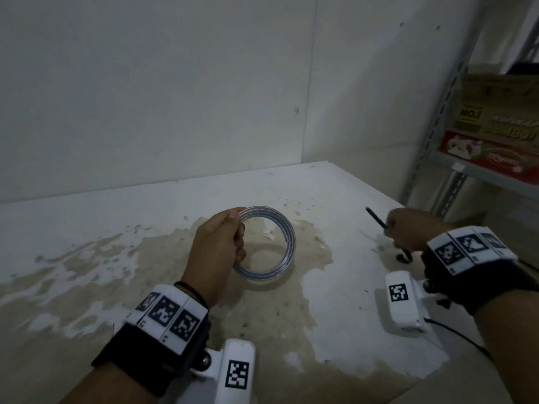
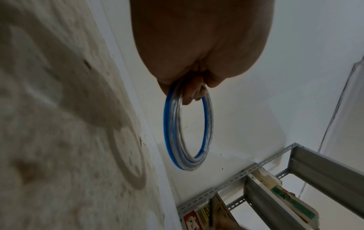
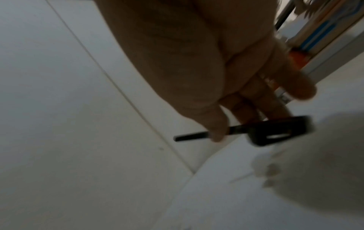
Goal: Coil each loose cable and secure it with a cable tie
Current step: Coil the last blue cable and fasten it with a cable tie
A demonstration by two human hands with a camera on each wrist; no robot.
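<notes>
Hands: left grips 1 coil, right 1 tie.

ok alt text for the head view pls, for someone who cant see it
A left hand holds a coiled clear cable above a stained white table, while the right hand pinches a black cable tie. A metal shelf with boxes stands at right.

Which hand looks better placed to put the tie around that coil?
The right hand: it already pinches the black cable tie, apart from the coil. The left hand is busy gripping the coiled cable above the table.
</notes>
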